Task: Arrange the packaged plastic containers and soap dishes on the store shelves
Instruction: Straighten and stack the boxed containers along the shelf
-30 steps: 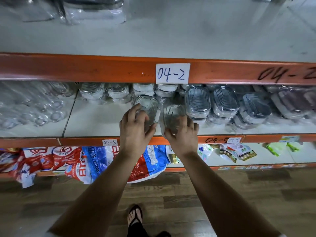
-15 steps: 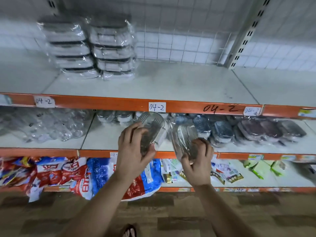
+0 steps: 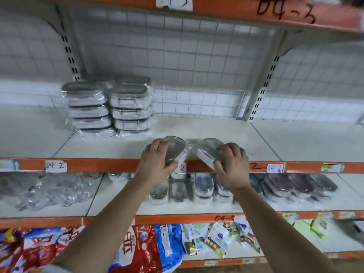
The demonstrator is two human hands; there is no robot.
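The left hand (image 3: 155, 164) and right hand (image 3: 231, 166) each clasp a wrapped soap dish (image 3: 176, 147) at the shelf (image 3: 216, 129) front, with containers (image 3: 110, 107) stacked at ten o'clock and more dishes (image 3: 203, 186) at six o'clock seemingly left to move.

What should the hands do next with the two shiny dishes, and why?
Probably move both dishes forward and lay them flat on the shelf. The left hand grips the left dish and the right hand the right dish, both tilted over the front edge, with bare shelf just behind.
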